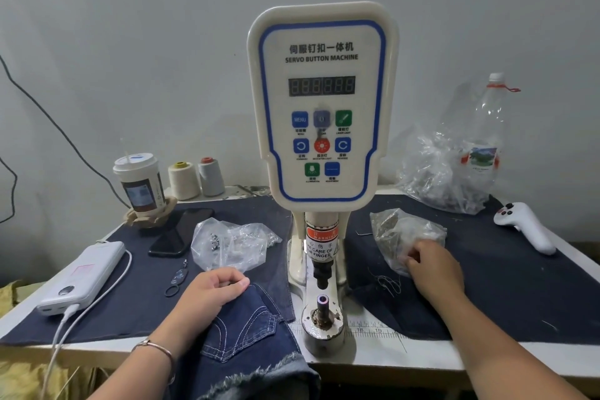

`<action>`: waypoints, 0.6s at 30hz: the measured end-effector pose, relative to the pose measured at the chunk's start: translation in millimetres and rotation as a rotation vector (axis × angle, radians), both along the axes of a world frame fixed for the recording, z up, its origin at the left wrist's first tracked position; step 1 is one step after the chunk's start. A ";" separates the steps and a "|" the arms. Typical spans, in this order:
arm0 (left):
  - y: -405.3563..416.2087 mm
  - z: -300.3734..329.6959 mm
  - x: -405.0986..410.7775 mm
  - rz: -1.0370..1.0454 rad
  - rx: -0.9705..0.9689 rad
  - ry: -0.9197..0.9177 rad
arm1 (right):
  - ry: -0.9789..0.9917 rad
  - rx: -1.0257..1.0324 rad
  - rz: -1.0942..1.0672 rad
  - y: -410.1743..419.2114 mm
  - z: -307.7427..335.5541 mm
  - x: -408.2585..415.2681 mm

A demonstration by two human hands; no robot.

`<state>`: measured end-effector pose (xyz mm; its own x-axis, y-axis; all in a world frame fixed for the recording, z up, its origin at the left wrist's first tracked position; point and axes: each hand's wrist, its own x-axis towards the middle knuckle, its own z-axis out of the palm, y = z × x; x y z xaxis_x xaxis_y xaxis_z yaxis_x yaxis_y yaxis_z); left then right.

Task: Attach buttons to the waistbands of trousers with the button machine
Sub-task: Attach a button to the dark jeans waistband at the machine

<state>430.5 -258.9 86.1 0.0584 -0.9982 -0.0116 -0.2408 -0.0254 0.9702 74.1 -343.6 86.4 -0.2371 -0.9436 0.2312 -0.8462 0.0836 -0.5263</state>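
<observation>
A white servo button machine [319, 101] stands in the middle of the table, its punch head above a round lower die [322, 302]. Dark blue denim trousers [250, 334] with a frayed hem lie left of the die. My left hand [214, 291] rests curled on the denim's upper edge, pinching the fabric. My right hand [433, 266] reaches into a clear plastic bag of small metal parts [401, 232] to the right of the machine; its fingertips are hidden against the bag. Another clear bag with silver buttons [227, 242] lies left of the machine.
A power bank [82, 276] with a cable, a black phone [180, 232], a paper cup [141, 183] and two thread cones [196, 178] sit on the left. A white controller [524, 226], a crumpled bag [438, 172] and a plastic bottle [483, 133] stand at the right.
</observation>
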 end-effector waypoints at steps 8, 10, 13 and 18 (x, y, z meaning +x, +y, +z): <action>0.8 2.6 -5.9 -0.018 0.011 -0.075 | -0.151 -0.217 -0.033 18.4 3.9 2.2; 0.4 2.4 -4.7 -0.019 0.013 -0.072 | -0.247 -0.318 -0.010 34.4 11.6 9.5; -0.5 1.9 -4.0 -0.023 0.006 -0.088 | -0.426 -0.399 0.068 64.2 28.4 23.0; -3.5 -1.4 -3.3 -0.010 0.013 -0.095 | -0.952 -0.129 0.200 95.0 39.2 61.6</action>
<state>427.2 -262.4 84.7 0.0495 -0.9986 -0.0190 -0.3322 -0.0344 0.9426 135.8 -248.7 125.6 -0.2162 -0.9676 0.1306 -0.0553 -0.1214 -0.9911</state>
